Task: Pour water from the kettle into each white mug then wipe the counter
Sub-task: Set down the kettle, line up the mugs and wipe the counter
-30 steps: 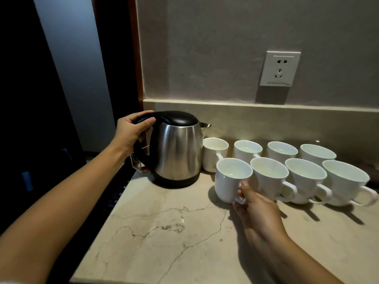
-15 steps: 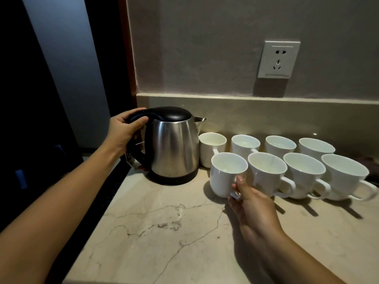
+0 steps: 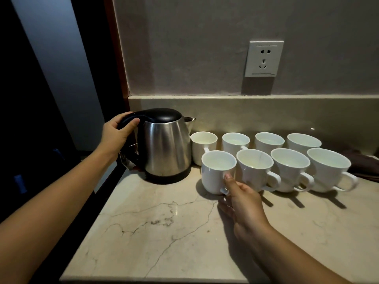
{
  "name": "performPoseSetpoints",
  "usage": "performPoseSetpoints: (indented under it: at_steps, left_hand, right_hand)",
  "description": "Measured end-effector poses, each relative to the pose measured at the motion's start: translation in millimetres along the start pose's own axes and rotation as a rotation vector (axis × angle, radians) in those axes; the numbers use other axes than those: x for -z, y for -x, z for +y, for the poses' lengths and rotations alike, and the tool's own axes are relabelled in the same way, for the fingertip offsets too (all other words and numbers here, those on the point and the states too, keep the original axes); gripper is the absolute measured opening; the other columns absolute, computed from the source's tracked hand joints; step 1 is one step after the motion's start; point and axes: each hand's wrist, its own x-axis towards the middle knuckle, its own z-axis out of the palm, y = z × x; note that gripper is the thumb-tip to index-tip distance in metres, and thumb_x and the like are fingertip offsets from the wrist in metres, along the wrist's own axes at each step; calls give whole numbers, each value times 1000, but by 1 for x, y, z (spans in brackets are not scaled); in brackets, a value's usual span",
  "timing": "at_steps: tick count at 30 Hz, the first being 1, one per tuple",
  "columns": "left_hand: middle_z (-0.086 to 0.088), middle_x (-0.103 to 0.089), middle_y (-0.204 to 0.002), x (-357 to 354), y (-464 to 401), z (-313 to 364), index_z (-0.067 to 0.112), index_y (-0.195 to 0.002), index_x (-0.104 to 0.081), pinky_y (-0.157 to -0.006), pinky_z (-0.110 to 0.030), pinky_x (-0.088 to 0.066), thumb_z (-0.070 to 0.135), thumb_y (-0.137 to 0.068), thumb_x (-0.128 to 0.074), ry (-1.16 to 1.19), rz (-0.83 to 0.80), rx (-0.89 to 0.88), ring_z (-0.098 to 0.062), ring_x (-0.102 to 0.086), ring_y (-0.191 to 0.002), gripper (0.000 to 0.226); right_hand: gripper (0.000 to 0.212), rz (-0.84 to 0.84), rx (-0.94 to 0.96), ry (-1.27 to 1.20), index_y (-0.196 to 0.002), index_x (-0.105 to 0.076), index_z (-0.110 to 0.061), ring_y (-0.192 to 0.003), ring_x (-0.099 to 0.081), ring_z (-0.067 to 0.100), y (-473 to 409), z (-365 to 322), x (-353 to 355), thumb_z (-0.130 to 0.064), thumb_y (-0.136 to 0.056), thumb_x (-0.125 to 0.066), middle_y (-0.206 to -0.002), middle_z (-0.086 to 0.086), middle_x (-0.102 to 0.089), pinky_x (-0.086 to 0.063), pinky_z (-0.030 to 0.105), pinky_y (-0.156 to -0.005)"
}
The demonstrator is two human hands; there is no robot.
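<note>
A steel kettle (image 3: 167, 148) with a black lid and handle stands on the marble counter (image 3: 155, 226) at the back left. My left hand (image 3: 117, 134) is wrapped around its handle. Several white mugs stand in two rows to the kettle's right. My right hand (image 3: 244, 203) grips the handle of the front left mug (image 3: 215, 173), which rests on the counter. The back-row mugs (image 3: 235, 141) appear to hold some liquid.
A dark cloth (image 3: 367, 165) lies at the far right behind the mugs. A wall socket (image 3: 264, 58) sits above the backsplash. The counter's left edge drops into a dark gap beside the kettle.
Both hands keep their grips. The view has shifted slightly, and the kettle and mugs stay where they were.
</note>
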Motion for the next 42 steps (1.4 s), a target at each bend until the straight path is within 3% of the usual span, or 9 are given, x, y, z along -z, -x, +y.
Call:
performPoseSetpoints:
  at_steps: [5, 10, 13, 19, 23, 27, 34, 38, 42]
  left_hand:
    - [-1, -35, -137, -6, 7, 8, 46, -145, -38, -115, -49, -30, 43, -87, -69, -308, 138, -35, -27, -35, -134, 66]
    - [1, -27, -153, -42, 53, 57, 60, -147, -13, -116, -38, -20, 64, -73, -65, -353, 122, -224, -17, -20, -140, 91]
    - [-4, -28, -156, -77, 88, 86, 50, -152, -14, -116, -27, -13, 66, -70, -61, -374, 2, -342, -16, -17, -144, 96]
    - [51, -1, -146, -165, 145, 134, 45, -153, -13, -117, -40, -8, 67, -68, -59, -399, -166, -502, 3, 1, -146, 99]
    - [48, -3, -150, -222, 178, 151, 43, -153, -12, -117, -59, -12, 74, -65, -59, -384, -255, -477, -8, 0, -149, 104]
    - [15, -12, -164, -263, 209, 149, 53, -152, -7, -115, -66, -10, 91, -68, -40, -487, -315, -511, -22, 1, -152, 98]
    - [21, 5, -164, -275, 263, 121, 64, -146, -9, -114, -58, -11, 92, -70, -38, -634, -513, -418, -10, 13, -151, 86]
    - [2, -23, -162, -259, 295, 112, 38, -150, -30, -109, -62, -26, 83, -80, -38, -788, -509, -425, -26, -13, -151, 84]
    - [4, -27, -160, -242, 322, 99, 38, -150, -31, -108, -67, -30, 85, -80, -33, -897, -462, -261, -28, -19, -149, 85]
  right_hand:
    - [27, -41, -12, 57, -94, -65, -11, -83, -59, 22, 6, -7, 10, -36, -83, -67, -90, 9, -66, -52, 39, -79]
    - [18, -73, 24, 60, -101, -64, -23, -98, -60, 19, 18, -25, 47, -30, -84, -67, -106, 3, -66, -52, 40, -87]
    - [22, -96, 104, 71, -104, -63, -29, -95, -64, 16, 27, -42, 78, -32, -83, -68, -103, -5, -70, -53, 40, -86]
    - [31, -11, 482, 130, -110, -63, -24, -94, -67, 4, 23, -92, 161, -28, -80, -71, -102, -4, -72, -56, 26, -81]
    - [33, 95, 684, 297, -112, -60, -25, -103, -63, 2, -19, -119, 218, -25, -81, -72, -112, -4, -67, -53, 25, -90]
    - [50, 203, 665, 593, -127, -54, -26, -116, -57, 13, -96, -138, 275, -34, -80, -71, -126, 4, -60, -45, 39, -101]
    - [79, -61, 440, 1726, -148, -18, -38, -145, -4, 38, -211, -143, 298, -61, -82, -53, -160, 11, -8, -12, 60, -113]
    - [78, -142, 487, 1834, -145, -24, -42, -135, -31, 42, -233, -147, 300, -72, -77, -49, -154, 14, -26, -29, 56, -108]
    - [71, -265, 577, 1920, -142, -31, -42, -120, -48, 40, -235, -152, 310, -71, -79, -48, -140, 14, -42, -42, 43, -97]
